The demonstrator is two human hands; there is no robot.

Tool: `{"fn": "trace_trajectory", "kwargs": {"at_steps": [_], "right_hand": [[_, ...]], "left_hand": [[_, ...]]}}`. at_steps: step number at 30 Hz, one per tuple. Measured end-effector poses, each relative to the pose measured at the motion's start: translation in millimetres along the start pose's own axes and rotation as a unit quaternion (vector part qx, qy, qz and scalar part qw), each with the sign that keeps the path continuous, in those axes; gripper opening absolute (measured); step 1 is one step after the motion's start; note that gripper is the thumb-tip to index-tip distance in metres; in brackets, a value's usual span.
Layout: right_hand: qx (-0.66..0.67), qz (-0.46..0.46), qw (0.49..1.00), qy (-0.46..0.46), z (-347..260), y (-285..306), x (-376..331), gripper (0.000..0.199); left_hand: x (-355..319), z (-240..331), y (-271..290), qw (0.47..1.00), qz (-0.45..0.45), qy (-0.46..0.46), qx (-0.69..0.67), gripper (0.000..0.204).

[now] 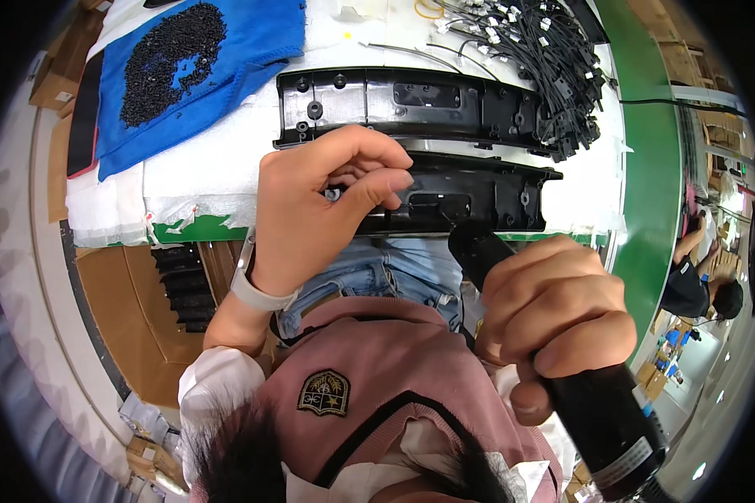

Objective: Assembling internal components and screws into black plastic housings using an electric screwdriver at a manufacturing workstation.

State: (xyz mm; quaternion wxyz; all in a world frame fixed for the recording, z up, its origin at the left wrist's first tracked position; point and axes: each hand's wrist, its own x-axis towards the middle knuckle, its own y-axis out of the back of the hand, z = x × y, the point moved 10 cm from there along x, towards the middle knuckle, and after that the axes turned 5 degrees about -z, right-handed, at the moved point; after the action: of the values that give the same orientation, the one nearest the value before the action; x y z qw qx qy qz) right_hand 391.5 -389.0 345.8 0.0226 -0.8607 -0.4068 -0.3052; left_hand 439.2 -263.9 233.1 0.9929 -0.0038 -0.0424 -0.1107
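My right hand (pixel 554 310) is wrapped round a black electric screwdriver (pixel 608 427). The tool slants up and left, its thin bit reaching the nearer black plastic shell (pixel 512 201) close to a recessed panel. Over the left part of that shell hovers my left hand (pixel 335 180), with fingers curled and thumb drawn toward the index finger. Anything between those fingertips is too small or hidden to make out. The hand also covers the shell's left end. A second black shell (pixel 377 105), long and hollow side up, lies just beyond it.
Small black screws (pixel 176 59) are heaped on a blue cloth (pixel 264 38) at the far left. A tangle of black cables (pixel 566 84) with white tags lies far right on the white-covered table (pixel 218 159). Below the left edge stands a cardboard box (pixel 130 318). A co-worker (pixel 700 285) appears at far right.
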Motion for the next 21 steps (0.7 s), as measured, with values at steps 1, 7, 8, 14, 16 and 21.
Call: {"fn": "trace_trajectory", "kwargs": {"at_steps": [1,7,8,14,16,21], "right_hand": [[-0.017,0.011,1.000,-0.001,0.2,0.3,1.7,0.032],[0.029,0.075,0.989,0.127,-29.7,23.8,-9.1,0.038],[0.039,0.092,0.983,0.153,-36.5,30.6,-14.0,0.038],[0.071,0.122,0.981,0.130,-39.6,46.7,-38.7,0.038],[0.059,0.138,0.981,0.121,-34.3,49.0,-40.7,0.038],[0.105,0.137,0.976,0.132,-21.5,54.4,-36.0,0.040]], "left_hand": [[-0.6,0.0,0.6,1.000,0.005,-0.005,0.004,0.010],[-3.0,18.3,23.3,0.997,0.064,0.015,-0.042,0.008],[-4.3,31.2,48.5,0.990,0.137,-0.037,0.010,0.008],[7.2,69.0,174.3,0.845,0.359,-0.062,0.392,0.013],[14.0,62.2,192.0,0.803,0.361,-0.042,0.472,0.017],[12.7,54.3,172.4,0.882,0.320,-0.111,0.327,0.012]]}}
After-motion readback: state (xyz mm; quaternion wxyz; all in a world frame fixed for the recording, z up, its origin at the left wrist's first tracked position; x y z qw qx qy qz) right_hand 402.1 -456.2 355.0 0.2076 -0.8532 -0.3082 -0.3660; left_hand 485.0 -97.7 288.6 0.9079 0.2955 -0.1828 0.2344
